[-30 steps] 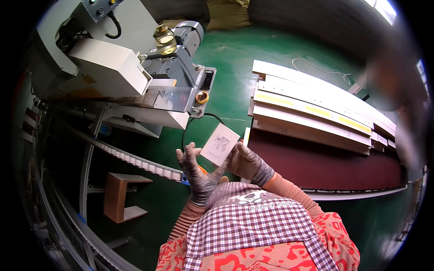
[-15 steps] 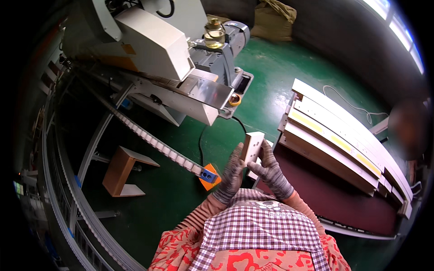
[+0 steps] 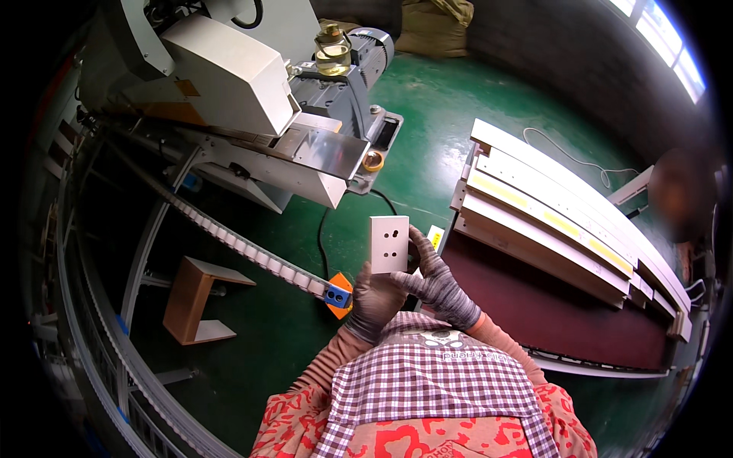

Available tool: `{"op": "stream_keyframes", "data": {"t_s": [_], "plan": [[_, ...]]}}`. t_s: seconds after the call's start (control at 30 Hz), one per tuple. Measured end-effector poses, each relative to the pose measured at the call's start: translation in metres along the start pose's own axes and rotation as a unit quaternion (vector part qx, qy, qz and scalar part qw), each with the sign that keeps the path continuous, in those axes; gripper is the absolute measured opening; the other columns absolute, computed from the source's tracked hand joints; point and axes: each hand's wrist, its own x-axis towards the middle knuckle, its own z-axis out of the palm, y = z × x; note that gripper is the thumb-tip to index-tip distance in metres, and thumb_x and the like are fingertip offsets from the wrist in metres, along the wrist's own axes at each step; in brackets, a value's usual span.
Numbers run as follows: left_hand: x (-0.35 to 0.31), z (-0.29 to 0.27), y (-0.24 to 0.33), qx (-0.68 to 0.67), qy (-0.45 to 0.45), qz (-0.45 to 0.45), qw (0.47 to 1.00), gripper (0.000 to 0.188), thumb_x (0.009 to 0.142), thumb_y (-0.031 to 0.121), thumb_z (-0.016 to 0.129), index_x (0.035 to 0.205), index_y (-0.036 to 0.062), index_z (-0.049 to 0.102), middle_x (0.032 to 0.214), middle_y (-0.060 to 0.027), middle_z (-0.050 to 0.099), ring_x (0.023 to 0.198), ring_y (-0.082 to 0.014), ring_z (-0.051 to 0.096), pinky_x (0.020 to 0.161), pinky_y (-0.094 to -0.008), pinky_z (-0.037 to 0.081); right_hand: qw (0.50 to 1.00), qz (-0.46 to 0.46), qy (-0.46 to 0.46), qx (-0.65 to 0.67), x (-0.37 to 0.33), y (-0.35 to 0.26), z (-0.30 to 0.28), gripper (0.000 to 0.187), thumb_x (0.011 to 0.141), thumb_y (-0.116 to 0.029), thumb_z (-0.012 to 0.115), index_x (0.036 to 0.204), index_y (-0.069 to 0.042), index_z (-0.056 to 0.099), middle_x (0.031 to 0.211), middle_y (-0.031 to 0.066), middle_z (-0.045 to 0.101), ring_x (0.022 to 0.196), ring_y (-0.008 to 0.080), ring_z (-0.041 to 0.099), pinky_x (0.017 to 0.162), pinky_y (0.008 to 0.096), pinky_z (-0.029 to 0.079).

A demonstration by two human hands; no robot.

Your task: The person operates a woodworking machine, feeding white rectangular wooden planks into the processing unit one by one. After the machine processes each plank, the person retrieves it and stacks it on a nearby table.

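Note:
A small white rectangular panel (image 3: 379, 246) with several round drilled holes stands upright in front of me, its holed face toward me. My left hand (image 3: 374, 302), in a grey knit glove, closes on its lower end. My right hand (image 3: 443, 288), gloved the same way, grips the right side, with the thumb near the lower corner. The fingers behind the panel are partly hidden.
Left of me runs a curved roller track (image 3: 248, 256); a bench-shaped board piece (image 3: 191, 301) stands below it. A large machine (image 3: 237, 72) fills the upper left. On the right, long white boards (image 3: 534, 206) lie stacked on a dark red surface (image 3: 550, 313).
The panel has turned from an edge-on tilt so its holed face now points at me. Both hands have shifted with it, the left lower under it. The whole view has moved slightly.

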Motion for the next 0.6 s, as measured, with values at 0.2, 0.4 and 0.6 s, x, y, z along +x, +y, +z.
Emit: {"op": "stream_keyframes", "data": {"t_s": [0.2,0.4,0.6], "plan": [[-0.001,-0.003,-0.002,-0.035,0.02,-0.004,0.999,0.073,0.092,0.05,0.055,0.144,0.0025,0.037,0.14,-0.0226,0.045,0.129,-0.0401,0.045,0.111,-0.0532,0.034,1.0,0.006,0.005,0.021,-0.001,-0.002,0.002,0.09,0.086,-0.023,0.075,0.154,-0.008,0.019,0.137,0.012,0.048,0.126,0.0205,0.046,0.11,0.0371,0.034],[0.003,0.002,-0.003,0.226,-0.023,0.055,0.972,0.07,0.092,0.039,0.06,0.148,0.0062,0.033,0.141,-0.0159,0.046,0.13,-0.0288,0.046,0.112,-0.0432,0.034,0.998,0.007,0.029,-0.051,-0.001,0.009,-0.005,0.097,0.083,-0.03,0.078,0.153,-0.002,0.017,0.146,0.0199,0.038,0.134,0.0277,0.04,0.108,0.0374,0.037],[0.006,-0.012,-0.004,0.679,0.031,0.04,0.732,0.091,0.087,0.034,0.074,0.153,0.0051,0.019,0.133,-0.0154,0.05,0.122,-0.0221,0.05,0.11,-0.0404,0.036,0.951,0.106,0.051,0.286,0.002,0.021,-0.021,0.061,0.086,-0.03,0.073,0.132,-0.003,0.044,0.115,0.011,0.06,0.106,0.024,0.06,0.096,0.0387,0.048]]}}
